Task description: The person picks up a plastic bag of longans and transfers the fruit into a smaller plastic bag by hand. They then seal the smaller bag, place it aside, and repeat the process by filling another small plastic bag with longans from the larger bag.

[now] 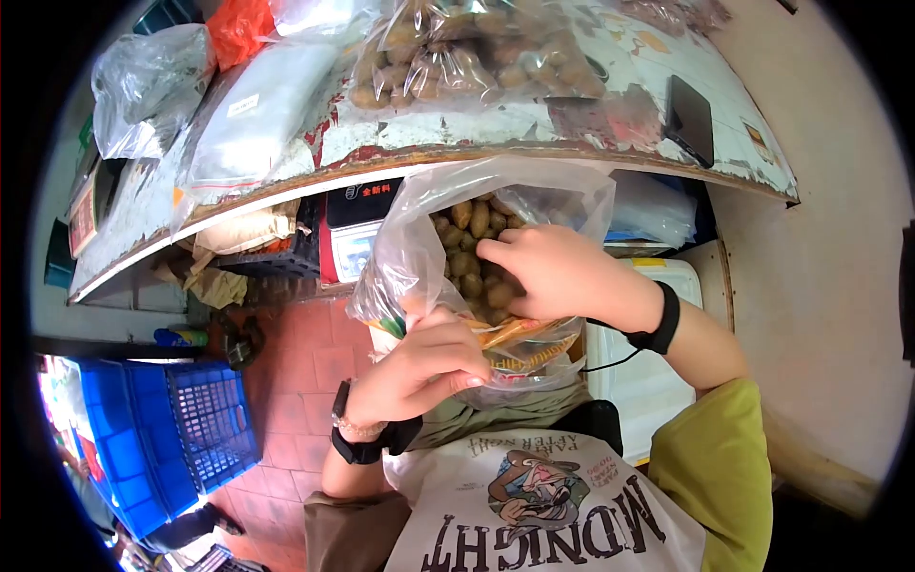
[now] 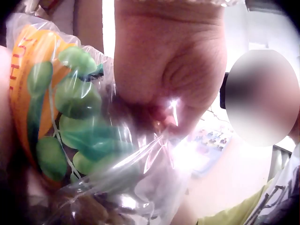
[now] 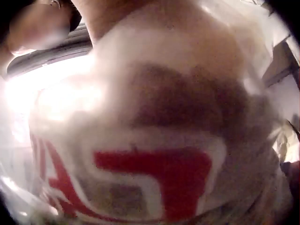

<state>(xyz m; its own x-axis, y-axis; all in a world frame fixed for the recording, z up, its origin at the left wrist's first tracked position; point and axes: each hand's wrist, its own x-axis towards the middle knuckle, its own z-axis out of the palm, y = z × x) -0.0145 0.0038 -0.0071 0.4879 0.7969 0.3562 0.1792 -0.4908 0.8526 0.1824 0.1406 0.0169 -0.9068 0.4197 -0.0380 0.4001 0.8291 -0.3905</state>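
Observation:
A large clear plastic bag (image 1: 405, 224) stands open in front of the person, filled with small brown, egg-shaped fruits (image 1: 464, 240). At its near left rim my left hand (image 1: 426, 367) holds the gathered plastic. The left wrist view shows that hand (image 2: 171, 61) above the bag's orange and green print (image 2: 77, 96). My right hand (image 1: 572, 272) reaches in from the right, its fingertips down among the fruits; I cannot tell whether it grips one. In the right wrist view, the bag's red lettering (image 3: 183, 183) fills the lower part and the hand behind the plastic is blurred.
Along the back runs a worn counter (image 1: 381, 143) with bagged fruits (image 1: 457, 67), a stack of clear bags (image 1: 262, 110) and a phone (image 1: 688, 119). Under it sits a scale (image 1: 351, 253). Blue crates (image 1: 143, 439) are at left, a white lidded box (image 1: 634, 381) at right.

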